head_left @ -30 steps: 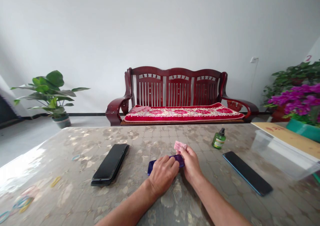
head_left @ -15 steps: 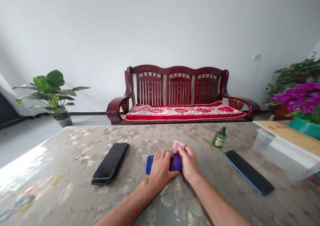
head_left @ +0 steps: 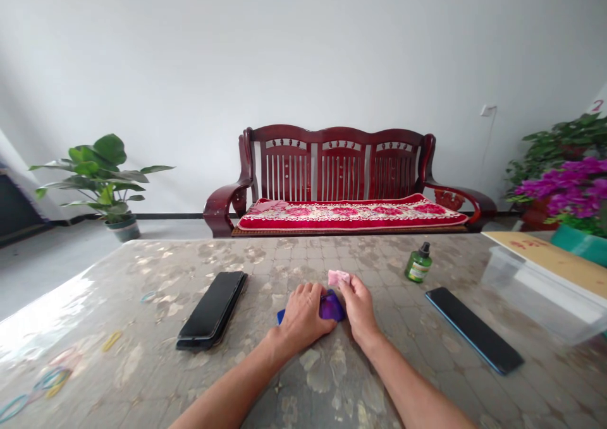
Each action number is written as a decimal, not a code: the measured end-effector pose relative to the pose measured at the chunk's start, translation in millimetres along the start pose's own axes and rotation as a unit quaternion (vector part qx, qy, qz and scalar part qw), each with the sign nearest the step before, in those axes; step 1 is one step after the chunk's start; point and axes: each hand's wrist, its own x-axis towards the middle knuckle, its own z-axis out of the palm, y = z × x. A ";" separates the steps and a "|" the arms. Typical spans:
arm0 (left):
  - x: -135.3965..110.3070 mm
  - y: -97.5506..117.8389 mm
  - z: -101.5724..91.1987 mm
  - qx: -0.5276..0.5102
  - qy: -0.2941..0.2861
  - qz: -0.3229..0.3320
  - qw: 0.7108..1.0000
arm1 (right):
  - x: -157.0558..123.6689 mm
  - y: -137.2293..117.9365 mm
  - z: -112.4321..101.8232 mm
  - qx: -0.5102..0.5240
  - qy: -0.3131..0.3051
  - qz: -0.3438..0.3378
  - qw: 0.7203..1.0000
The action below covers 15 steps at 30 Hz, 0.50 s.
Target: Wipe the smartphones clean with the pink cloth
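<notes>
A blue-purple phone point(head_left: 331, 306) lies on the table point(head_left: 142, 366) in front of me. My left hand point(head_left: 302, 318) rests on top of it, fingers curled over its near edge and gripping it. My right hand point(head_left: 359, 307) touches the phone's right end and pinches a small folded pink cloth point(head_left: 338, 278) between thumb and fingers. Most of the phone is hidden under my left hand.
A black phone point(head_left: 212, 309) lies to the left, another dark phone point(head_left: 475, 329) to the right. A small green bottle point(head_left: 418, 263) stands behind it. A clear plastic box point(head_left: 545, 293) sits at the right edge. Coloured rubber bands point(head_left: 52, 378) lie at the near left.
My left hand has slid further over the blue-purple phone, covering more of it. The right hand stays at the phone's right end with the pink cloth.
</notes>
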 end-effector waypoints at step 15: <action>13.2 30.2 3.3 0.118 -0.005 -0.178 0.977 | 12.3 10.3 -23.8 -0.126 0.014 -0.027 0.992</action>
